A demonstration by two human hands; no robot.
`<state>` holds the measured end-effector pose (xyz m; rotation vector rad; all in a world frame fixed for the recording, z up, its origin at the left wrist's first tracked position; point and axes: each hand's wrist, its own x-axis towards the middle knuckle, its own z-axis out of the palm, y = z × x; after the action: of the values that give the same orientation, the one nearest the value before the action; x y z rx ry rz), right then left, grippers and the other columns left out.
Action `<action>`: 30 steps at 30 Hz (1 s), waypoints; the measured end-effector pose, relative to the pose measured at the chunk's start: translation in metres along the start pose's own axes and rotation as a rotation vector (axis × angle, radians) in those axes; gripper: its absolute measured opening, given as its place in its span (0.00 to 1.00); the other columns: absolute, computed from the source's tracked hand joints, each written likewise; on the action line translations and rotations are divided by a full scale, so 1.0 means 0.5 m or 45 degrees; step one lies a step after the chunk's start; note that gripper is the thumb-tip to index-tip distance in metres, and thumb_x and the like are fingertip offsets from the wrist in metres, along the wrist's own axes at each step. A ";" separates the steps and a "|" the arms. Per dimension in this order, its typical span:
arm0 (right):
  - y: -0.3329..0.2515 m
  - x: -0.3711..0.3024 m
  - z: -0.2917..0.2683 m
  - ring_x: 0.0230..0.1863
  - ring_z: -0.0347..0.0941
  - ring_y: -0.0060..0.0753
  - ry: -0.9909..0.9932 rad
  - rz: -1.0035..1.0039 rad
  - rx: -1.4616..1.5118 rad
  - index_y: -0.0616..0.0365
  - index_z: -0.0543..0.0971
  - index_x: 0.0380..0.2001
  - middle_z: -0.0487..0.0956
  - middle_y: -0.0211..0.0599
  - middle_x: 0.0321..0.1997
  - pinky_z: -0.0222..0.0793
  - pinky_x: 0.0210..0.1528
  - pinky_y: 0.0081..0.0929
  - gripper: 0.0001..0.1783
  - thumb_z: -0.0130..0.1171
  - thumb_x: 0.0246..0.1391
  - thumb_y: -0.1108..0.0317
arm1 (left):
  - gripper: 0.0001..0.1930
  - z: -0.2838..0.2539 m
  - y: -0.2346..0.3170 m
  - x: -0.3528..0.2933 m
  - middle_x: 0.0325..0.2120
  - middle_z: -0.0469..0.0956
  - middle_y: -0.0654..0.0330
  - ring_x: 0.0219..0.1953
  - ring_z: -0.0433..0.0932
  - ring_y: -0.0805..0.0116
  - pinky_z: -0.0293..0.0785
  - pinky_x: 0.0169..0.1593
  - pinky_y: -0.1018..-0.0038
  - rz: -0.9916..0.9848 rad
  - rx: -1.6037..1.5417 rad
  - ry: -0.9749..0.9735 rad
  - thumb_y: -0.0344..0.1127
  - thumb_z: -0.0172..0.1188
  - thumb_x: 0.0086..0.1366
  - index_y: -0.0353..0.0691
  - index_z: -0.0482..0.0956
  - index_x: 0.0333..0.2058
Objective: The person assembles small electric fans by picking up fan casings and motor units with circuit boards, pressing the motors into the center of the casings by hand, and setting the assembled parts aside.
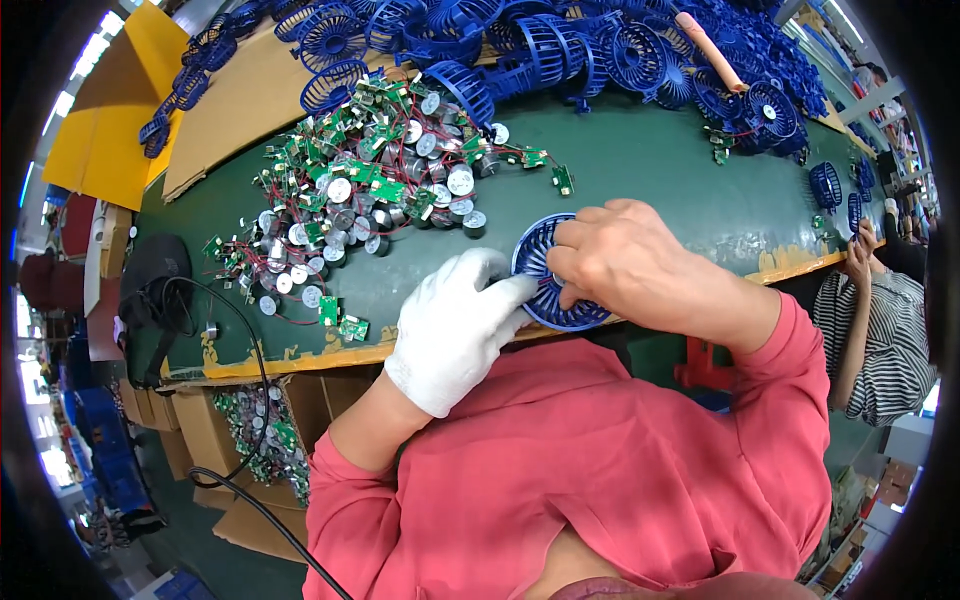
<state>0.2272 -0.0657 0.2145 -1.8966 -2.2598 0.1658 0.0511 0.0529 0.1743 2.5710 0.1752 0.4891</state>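
Observation:
A round blue plastic fan housing (566,313) with radial ribs is at the near edge of the green table, in front of my chest. My left hand (452,325), in a white glove, grips its left side, thumb reaching over the rim. Bare, my right hand (632,262) reaches over the housing from the right. Its fingers are curled down inside, and what they pinch is hidden beneath them. Left of the housing lies a heap of small silver motors (375,205) with red wires and green circuit boards.
Many blue fan housings (540,55) pile along the far side, with a peach-coloured handle-like stick (710,52) among them. A black cap (160,275) and black cable (262,360) lie left. Boxes with more motors (262,425) stand below. Another person in stripes (875,330) sits right.

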 end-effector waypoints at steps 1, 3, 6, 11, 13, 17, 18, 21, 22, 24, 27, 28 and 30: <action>-0.002 0.001 0.004 0.34 0.76 0.39 -0.007 -0.002 -0.021 0.57 0.77 0.20 0.76 0.37 0.25 0.69 0.34 0.34 0.09 0.66 0.38 0.66 | 0.13 0.001 -0.002 -0.002 0.35 0.73 0.61 0.38 0.74 0.59 0.70 0.39 0.66 0.019 -0.004 0.012 0.35 0.66 0.51 0.47 0.79 0.37; 0.001 -0.001 0.012 0.35 0.75 0.39 -0.015 -0.006 -0.049 0.57 0.77 0.21 0.76 0.38 0.26 0.68 0.36 0.35 0.09 0.66 0.37 0.66 | 0.13 0.002 -0.005 -0.004 0.35 0.73 0.62 0.39 0.74 0.60 0.69 0.41 0.65 0.009 0.005 0.025 0.35 0.66 0.51 0.48 0.79 0.37; 0.011 -0.025 0.038 0.34 0.72 0.34 0.102 0.000 -0.103 0.55 0.78 0.31 0.73 0.31 0.28 0.62 0.35 0.31 0.15 0.67 0.40 0.59 | 0.14 0.000 -0.003 -0.005 0.36 0.74 0.61 0.40 0.74 0.58 0.67 0.47 0.63 0.002 0.036 0.048 0.34 0.67 0.49 0.49 0.80 0.38; -0.026 -0.066 0.054 0.40 0.72 0.35 0.529 0.069 -0.080 0.53 0.77 0.44 0.76 0.32 0.40 0.61 0.46 0.39 0.29 0.65 0.41 0.47 | 0.21 0.015 -0.019 -0.007 0.39 0.75 0.62 0.43 0.73 0.60 0.61 0.53 0.59 0.106 0.066 0.127 0.39 0.67 0.50 0.49 0.78 0.45; -0.060 -0.065 0.072 0.46 0.70 0.34 0.354 0.155 -0.150 0.55 0.75 0.48 0.73 0.35 0.48 0.57 0.57 0.46 0.35 0.66 0.38 0.46 | 0.31 0.021 -0.020 -0.005 0.43 0.74 0.58 0.46 0.73 0.58 0.60 0.55 0.59 0.012 0.022 0.168 0.44 0.68 0.50 0.47 0.72 0.54; -0.062 -0.069 0.091 0.48 0.69 0.36 0.328 0.247 -0.330 0.56 0.75 0.48 0.72 0.37 0.50 0.54 0.60 0.48 0.36 0.70 0.34 0.52 | 0.38 0.026 -0.016 -0.008 0.48 0.72 0.54 0.52 0.70 0.57 0.60 0.57 0.57 -0.158 -0.074 -0.043 0.50 0.66 0.50 0.44 0.65 0.60; -0.060 -0.073 0.087 0.48 0.69 0.37 0.287 0.322 -0.338 0.57 0.75 0.48 0.72 0.37 0.50 0.54 0.60 0.48 0.36 0.71 0.32 0.54 | 0.39 0.033 -0.018 -0.014 0.49 0.72 0.50 0.51 0.70 0.49 0.62 0.57 0.60 -0.124 -0.028 -0.043 0.46 0.68 0.47 0.40 0.66 0.59; -0.007 -0.122 0.070 0.48 0.69 0.39 0.323 0.559 -0.427 0.57 0.76 0.47 0.73 0.36 0.48 0.56 0.58 0.46 0.35 0.72 0.31 0.56 | 0.37 0.039 -0.025 -0.033 0.50 0.72 0.51 0.51 0.70 0.49 0.63 0.56 0.60 -0.037 0.020 0.066 0.46 0.69 0.48 0.42 0.69 0.57; 0.019 -0.145 0.066 0.48 0.69 0.40 0.342 0.628 -0.475 0.57 0.76 0.46 0.74 0.36 0.48 0.57 0.57 0.44 0.34 0.72 0.31 0.56 | 0.31 0.037 -0.026 -0.038 0.49 0.72 0.53 0.49 0.71 0.51 0.66 0.54 0.61 -0.102 0.001 0.057 0.44 0.68 0.48 0.44 0.73 0.53; 0.074 -0.209 0.057 0.48 0.69 0.41 0.366 0.790 -0.594 0.56 0.77 0.46 0.74 0.36 0.47 0.59 0.54 0.42 0.33 0.72 0.33 0.56 | 0.29 0.036 -0.030 -0.041 0.49 0.73 0.54 0.49 0.72 0.52 0.67 0.53 0.62 -0.124 -0.030 0.053 0.42 0.68 0.48 0.44 0.74 0.51; 0.166 -0.319 0.042 0.49 0.69 0.43 0.337 1.016 -0.780 0.56 0.76 0.48 0.74 0.37 0.47 0.61 0.52 0.41 0.31 0.69 0.38 0.55 | 0.26 0.036 -0.043 -0.044 0.48 0.73 0.56 0.47 0.72 0.53 0.69 0.51 0.63 -0.136 -0.045 0.033 0.42 0.67 0.50 0.45 0.76 0.49; 0.195 -0.350 0.036 0.49 0.69 0.43 0.338 1.028 -0.789 0.56 0.76 0.48 0.74 0.37 0.47 0.61 0.52 0.41 0.31 0.69 0.38 0.55 | 0.25 0.037 -0.048 -0.041 0.47 0.73 0.57 0.47 0.72 0.54 0.69 0.50 0.63 -0.117 -0.030 0.020 0.43 0.67 0.50 0.47 0.76 0.48; 0.252 -0.398 0.025 0.50 0.69 0.43 0.281 1.263 -0.885 0.56 0.74 0.50 0.74 0.37 0.48 0.63 0.51 0.40 0.33 0.67 0.40 0.53 | 0.24 0.038 -0.054 -0.032 0.47 0.73 0.57 0.47 0.72 0.54 0.69 0.50 0.63 -0.070 0.009 0.088 0.42 0.67 0.50 0.46 0.76 0.48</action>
<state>0.3789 -0.2390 0.1624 -3.0201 -1.1027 -0.7457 0.0426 0.0641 0.1404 2.5503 0.2718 0.5582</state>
